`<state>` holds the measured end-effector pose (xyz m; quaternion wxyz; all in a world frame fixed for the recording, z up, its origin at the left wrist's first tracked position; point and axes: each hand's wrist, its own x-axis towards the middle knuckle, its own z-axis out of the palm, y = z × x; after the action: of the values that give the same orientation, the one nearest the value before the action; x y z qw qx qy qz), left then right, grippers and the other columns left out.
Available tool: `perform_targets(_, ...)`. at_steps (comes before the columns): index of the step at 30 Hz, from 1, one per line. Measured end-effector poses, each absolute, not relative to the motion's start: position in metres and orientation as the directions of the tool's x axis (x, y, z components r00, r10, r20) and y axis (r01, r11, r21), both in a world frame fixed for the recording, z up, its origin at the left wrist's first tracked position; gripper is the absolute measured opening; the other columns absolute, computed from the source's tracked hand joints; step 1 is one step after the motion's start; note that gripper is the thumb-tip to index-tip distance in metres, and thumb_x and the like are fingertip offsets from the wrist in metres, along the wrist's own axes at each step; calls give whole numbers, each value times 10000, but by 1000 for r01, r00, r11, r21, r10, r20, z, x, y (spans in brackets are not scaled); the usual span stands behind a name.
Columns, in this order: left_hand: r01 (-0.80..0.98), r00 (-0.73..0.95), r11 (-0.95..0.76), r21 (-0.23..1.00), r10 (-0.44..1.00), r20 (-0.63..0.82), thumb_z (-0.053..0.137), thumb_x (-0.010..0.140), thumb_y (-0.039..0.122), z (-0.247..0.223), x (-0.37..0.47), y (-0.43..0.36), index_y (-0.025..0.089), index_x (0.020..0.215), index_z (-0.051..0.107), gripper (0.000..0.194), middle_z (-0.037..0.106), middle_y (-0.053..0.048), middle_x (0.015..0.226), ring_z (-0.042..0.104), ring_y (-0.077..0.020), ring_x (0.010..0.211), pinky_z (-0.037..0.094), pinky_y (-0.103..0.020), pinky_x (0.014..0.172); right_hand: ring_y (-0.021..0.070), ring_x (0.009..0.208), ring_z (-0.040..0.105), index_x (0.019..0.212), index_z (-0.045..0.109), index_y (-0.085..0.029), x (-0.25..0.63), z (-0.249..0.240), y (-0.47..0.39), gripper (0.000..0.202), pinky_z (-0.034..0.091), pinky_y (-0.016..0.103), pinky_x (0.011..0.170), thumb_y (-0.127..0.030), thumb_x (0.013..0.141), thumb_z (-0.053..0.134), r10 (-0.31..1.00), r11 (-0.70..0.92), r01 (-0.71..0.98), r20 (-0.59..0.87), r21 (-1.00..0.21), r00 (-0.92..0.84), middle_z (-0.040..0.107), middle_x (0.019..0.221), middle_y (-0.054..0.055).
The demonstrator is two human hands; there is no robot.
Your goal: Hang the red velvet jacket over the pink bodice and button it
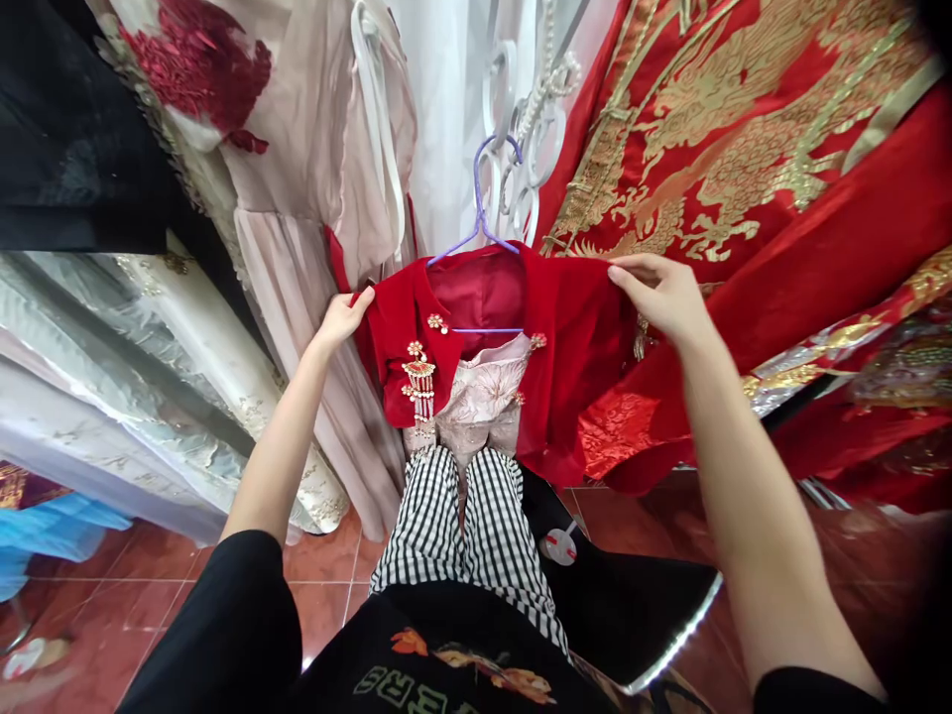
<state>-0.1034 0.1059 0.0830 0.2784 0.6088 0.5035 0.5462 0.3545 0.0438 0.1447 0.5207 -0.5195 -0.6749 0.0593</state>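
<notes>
A short red velvet jacket [569,327] hangs open-fronted on a thin purple hanger [480,213], whose hook reaches a white ring chain [530,164]. With thumb and fingers pinched, my left hand [346,317] holds the jacket by its left shoulder. My right hand [661,293] grips the cloth at the opposite shoulder, keeping it spread sideways. Beaded flower clasps and a tasselled pendant [420,382] decorate the front. Through the opening shows pale pink embroidered fabric [487,387]; whether it belongs to another garment behind, I cannot tell.
Pale pink and white gowns [290,268] hang at the left. Red robes with gold dragon embroidery [714,129] crowd the right. A black panel with a lit edge [625,605] lies by my legs on the red tiled floor [319,565].
</notes>
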Motion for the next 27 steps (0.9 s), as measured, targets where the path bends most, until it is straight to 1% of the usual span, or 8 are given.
perform_targets(3,359,-10,-365,859,919,394,673,670,776,71,-111,94,93,930,705,732,747,-105,889,693,-272,952,570,-369,858,223,861,712,1032,739,-164,365,141,40,545,572,416,869,-656,809,665,927,340,604,364,-721,-88,762,995,95)
perform_targets(6,442,271,-376,814,922,278,822,594,642,51,-117,77,133,1199,674,805,718,-122,1210,651,-314,1162,519,-433,1037,247,885,724,1065,731,-184,374,108,40,607,606,404,825,-685,722,731,939,324,487,340,-811,-58,770,1012,72)
perform_targets(10,521,449,-400,754,880,157,805,654,566,5,-119,62,193,1228,674,697,677,-84,1316,641,-301,1204,475,-446,1107,304,923,733,936,753,-165,374,33,51,569,603,466,874,-686,709,735,934,223,431,319,-874,163,783,919,98)
perform_targets(12,540,356,-426,726,897,262,743,721,549,-23,-114,55,167,1159,693,584,690,-105,1287,638,-302,1208,454,-454,1123,315,1040,715,990,756,-170,367,-11,54,555,550,473,1001,-633,685,781,948,182,393,267,-901,174,778,1023,113)
perform_targets(15,538,46,-365,760,913,406,680,765,505,-62,-97,40,122,1028,692,465,735,-149,1150,677,-300,1121,503,-455,1057,306,1166,669,1022,754,-172,352,-72,46,565,491,448,1089,-630,691,759,973,98,285,151,-953,172,759,1128,97)
perform_targets(19,499,-327,-176,848,868,372,723,719,460,-91,-69,8,121,1121,630,534,731,-171,1126,705,-294,1049,563,-426,952,346,1065,709,892,756,-148,340,-132,20,541,559,487,971,-650,696,713,973,-5,273,59,-962,225,785,984,126)
perform_targets(23,578,-494,46,815,814,305,795,647,532,-95,-59,-32,155,1308,531,806,719,-180,1156,687,-341,1102,552,-466,956,366,1055,706,885,742,-132,338,-168,-5,556,562,496,935,-654,735,626,952,-104,273,-16,-956,305,779,993,156)
perform_targets(27,578,-582,153,801,765,274,767,633,632,-78,-77,-70,170,984,688,586,753,-127,891,717,-338,908,574,-446,832,370,1275,590,1091,707,-129,348,-183,-21,675,437,466,1117,-694,795,484,876,-231,273,-77,-934,477,704,1223,201)
